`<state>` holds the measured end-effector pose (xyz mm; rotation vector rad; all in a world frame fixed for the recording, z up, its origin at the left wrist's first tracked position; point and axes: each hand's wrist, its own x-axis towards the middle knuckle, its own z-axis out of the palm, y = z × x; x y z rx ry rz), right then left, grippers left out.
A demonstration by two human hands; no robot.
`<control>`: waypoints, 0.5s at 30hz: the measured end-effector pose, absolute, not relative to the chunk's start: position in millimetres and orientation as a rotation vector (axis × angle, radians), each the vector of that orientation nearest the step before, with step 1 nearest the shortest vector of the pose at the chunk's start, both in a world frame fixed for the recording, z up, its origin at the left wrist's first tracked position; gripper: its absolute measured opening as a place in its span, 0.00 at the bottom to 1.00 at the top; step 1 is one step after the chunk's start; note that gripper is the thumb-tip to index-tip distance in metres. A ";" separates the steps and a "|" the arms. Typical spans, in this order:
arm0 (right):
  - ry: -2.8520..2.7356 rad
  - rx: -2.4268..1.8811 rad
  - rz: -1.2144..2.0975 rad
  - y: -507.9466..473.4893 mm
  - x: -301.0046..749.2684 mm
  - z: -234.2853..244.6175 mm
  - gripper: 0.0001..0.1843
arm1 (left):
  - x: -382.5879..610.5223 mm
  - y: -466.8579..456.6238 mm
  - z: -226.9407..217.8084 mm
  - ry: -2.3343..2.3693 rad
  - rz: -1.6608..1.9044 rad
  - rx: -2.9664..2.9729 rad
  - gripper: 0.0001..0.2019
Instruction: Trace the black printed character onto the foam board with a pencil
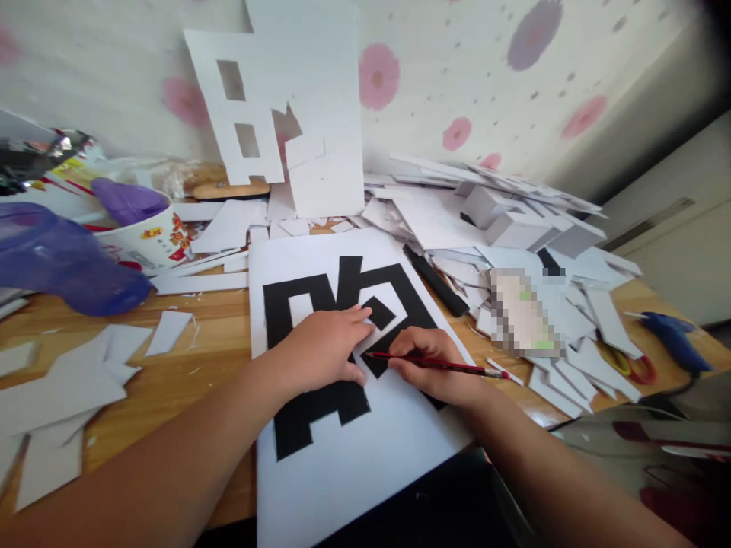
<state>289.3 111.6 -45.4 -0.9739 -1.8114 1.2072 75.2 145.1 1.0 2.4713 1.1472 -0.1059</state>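
Left forearm: bare, extended inward from the lower left. Left wrist: held nearly straight. Left hand: laid palm down, back turned upward; fingers pointed toward the right and slightly bent, thumb set apart, nearer the body. Right forearm: bare, angled up and leftward from the lower right. Right hand: turned inward, its fingers curled, thumb and index finger drawn into a pinch. Both hands: placed near each other, a narrow gap kept between.
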 end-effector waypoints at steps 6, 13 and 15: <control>-1.883 -0.975 1.227 109.2 288.8 -41.1 0.05 | 73.8 144.9 -1.3 1.125 -0.085 2.467 0.29; -1.989 -0.998 1.201 108.4 290.2 -38.7 0.05 | 74.7 144.8 -0.9 1.141 -0.103 2.478 0.28; -1.993 -0.980 1.186 108.6 290.2 -39.9 0.05 | 74.8 144.9 -0.8 1.140 -0.109 2.477 0.30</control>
